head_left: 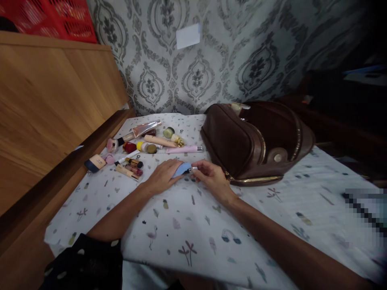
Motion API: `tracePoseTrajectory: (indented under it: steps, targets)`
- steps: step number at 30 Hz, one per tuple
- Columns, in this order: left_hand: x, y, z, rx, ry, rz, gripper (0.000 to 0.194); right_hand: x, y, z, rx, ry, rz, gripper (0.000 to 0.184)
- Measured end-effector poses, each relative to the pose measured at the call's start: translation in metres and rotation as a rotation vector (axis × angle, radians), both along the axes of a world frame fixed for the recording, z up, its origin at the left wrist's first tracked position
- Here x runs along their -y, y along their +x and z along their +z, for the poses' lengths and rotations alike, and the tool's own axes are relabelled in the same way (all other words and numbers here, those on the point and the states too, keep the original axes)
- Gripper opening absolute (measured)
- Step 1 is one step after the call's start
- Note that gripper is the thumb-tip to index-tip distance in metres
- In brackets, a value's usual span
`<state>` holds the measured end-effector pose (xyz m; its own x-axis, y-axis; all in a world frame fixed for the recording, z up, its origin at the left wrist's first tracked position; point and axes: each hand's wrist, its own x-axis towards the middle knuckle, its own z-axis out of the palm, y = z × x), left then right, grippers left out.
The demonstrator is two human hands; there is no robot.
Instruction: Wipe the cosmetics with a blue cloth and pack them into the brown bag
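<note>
My left hand (165, 174) is closed around a light blue piece, maybe a cloth (182, 169), with a small dark part showing at its edge. My right hand (214, 179) pinches the silvery or clear end (194, 170) of a small item that reaches into the blue piece. Most of that item is hidden, so its kind is unclear. Just beyond my hands lies a pink tube (184, 149) with a silver cap. The brown leather bag (229, 141) stands close to my right hand, its zipped top open.
Several cosmetics lie at the left, among them a rose-gold tube (146, 128), a beige tube (160, 141) and a square bottle (95, 163). A wooden cabinet (57, 92) borders the patterned cloth (193, 225). A red basket (48, 20) sits on it. Behind is a papered wall (193, 76).
</note>
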<state>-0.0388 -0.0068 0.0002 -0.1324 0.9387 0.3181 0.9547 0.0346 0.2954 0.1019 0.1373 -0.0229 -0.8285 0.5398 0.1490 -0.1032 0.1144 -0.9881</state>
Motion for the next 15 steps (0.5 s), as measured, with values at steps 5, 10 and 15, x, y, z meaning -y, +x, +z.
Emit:
tracePoseTrajectory:
  steps: [5, 10, 15]
  targets:
    - [0.0008, 0.0016, -0.0023, -0.013, 0.065, 0.004, 0.033, 0.0008, 0.0006, 0.0036, -0.006, -0.024, 0.026, 0.048]
    - [-0.0017, 0.0054, -0.0025, -0.095, 0.059, 0.022, 0.033, 0.003, 0.0037, 0.0077, -0.009, -0.071, 0.054, 0.051]
    - [-0.0041, 0.0081, 0.0015, -0.055, 0.011, 0.051, 0.036, 0.0056, 0.0041, 0.0096, -0.039, -0.107, 0.049, 0.051]
